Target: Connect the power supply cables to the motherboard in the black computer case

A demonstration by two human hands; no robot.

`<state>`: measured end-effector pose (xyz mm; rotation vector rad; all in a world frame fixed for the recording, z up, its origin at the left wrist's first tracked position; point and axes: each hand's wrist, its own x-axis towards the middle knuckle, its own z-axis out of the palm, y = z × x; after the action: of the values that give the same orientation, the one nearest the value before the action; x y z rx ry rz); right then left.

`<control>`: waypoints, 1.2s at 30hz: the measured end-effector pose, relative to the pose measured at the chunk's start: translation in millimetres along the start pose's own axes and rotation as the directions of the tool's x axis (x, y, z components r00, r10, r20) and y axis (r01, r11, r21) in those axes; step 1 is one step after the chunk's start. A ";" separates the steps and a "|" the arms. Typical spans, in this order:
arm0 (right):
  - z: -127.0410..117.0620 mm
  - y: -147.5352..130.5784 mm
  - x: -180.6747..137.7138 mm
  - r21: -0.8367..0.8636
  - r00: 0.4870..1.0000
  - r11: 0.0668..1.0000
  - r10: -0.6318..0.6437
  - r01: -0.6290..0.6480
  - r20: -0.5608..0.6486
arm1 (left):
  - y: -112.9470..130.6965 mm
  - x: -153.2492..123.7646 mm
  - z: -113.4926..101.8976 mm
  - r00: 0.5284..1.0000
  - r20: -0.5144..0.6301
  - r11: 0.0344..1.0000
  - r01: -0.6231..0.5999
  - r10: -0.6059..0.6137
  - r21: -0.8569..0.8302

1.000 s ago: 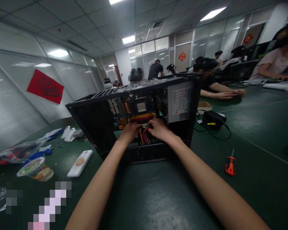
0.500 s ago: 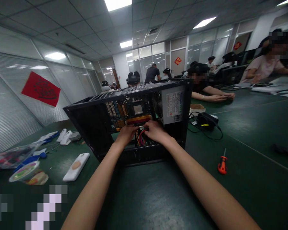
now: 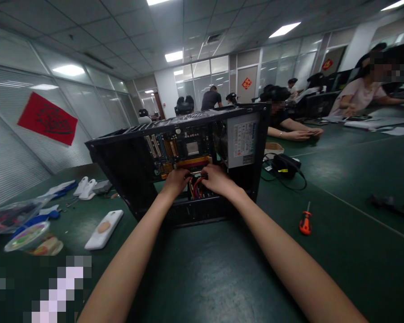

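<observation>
A black computer case [image 3: 119,166] stands before me with its side open. Inside is a motherboard [image 3: 182,137], with red and yellow memory slots [image 3: 195,163] near its lower edge. Just below those slots, my left hand [image 3: 177,181] reaches in with fingers bent together. Opposite it, my right hand [image 3: 216,179] is also closed, its fingertips turned toward the left hand. Whatever lies in the fingers is too small and dark to name. Coloured cables [image 3: 197,186] hang between the two hands. A power supply [image 3: 243,139] fills the upper right of the case.
On the green table [image 3: 202,273], an orange screwdriver [image 3: 305,223] and a black adapter with cord [image 3: 286,166] lie to the right. Leftward are a white phone [image 3: 105,229], a plastic cup [image 3: 33,237] and a plastic bag [image 3: 15,215]. Across the table sits a person [image 3: 276,96].
My view has shifted slightly, so the whole scene sits a little higher and further left. Both hands stay at the same place inside the case, the left one with its fingers slightly moved.
</observation>
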<state>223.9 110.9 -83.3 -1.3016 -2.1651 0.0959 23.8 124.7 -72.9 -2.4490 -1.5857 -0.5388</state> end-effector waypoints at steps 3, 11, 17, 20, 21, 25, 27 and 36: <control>0.8 0.5 0.4 -0.033 1.000 0.999 -0.019 0.019 0.001 | 4.3 0.4 -3.1 1.000 0.020 0.998 0.017 -0.019 0.058; -5.0 -3.9 -6.8 -0.086 0.993 0.990 -0.107 0.111 0.047 | 15.9 -0.4 -10.6 0.987 0.059 0.980 0.137 -0.147 0.147; -11.7 -0.9 2.0 -0.198 0.961 0.942 -0.258 0.272 0.098 | 12.8 -4.9 -9.7 0.984 0.047 0.981 0.167 -0.172 0.098; -12.3 -1.3 12.0 -0.318 0.937 0.884 -0.297 0.343 0.186 | 10.6 -8.6 -9.9 0.985 0.048 0.986 0.166 -0.167 0.031; -11.3 -2.1 14.4 -0.346 0.931 0.867 -0.303 0.358 0.204 | 10.3 -10.0 -10.1 0.986 0.057 0.988 0.157 -0.157 0.009; -4.5 -3.9 17.8 -0.379 0.930 0.852 -0.296 0.360 0.220 | 11.6 -15.1 -11.0 0.982 0.124 0.987 0.148 -0.139 -0.066; -2.2 -2.7 17.4 -0.366 0.934 0.862 -0.297 0.351 0.196 | 13.2 -16.2 -11.5 0.983 0.132 0.987 0.137 -0.125 -0.089; -1.1 3.3 20.3 -0.361 0.930 0.859 -0.316 0.364 0.187 | 15.6 -14.2 -10.3 0.987 0.106 0.990 0.129 -0.123 -0.054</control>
<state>220.2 129.0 -74.3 -1.1085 -2.5788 -0.4337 30.6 102.7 -68.2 -2.4685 -1.8001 -0.4947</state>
